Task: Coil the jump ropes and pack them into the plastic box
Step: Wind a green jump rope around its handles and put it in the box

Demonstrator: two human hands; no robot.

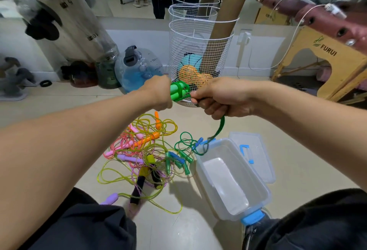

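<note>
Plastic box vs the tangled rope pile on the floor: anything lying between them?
Head view: no bare gap. Blue and green rope handles and loops of green cord lie between the tangled pile and the plastic box, right against its near wall.

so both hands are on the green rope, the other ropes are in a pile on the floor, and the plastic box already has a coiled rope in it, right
Not quite. The head view shows the plastic box with no rope inside it, its lid lying off beside it. The rest holds: the left hand grips the green rope by its handles, the right hand grips its cord, and the other ropes lie piled on the floor.
</note>
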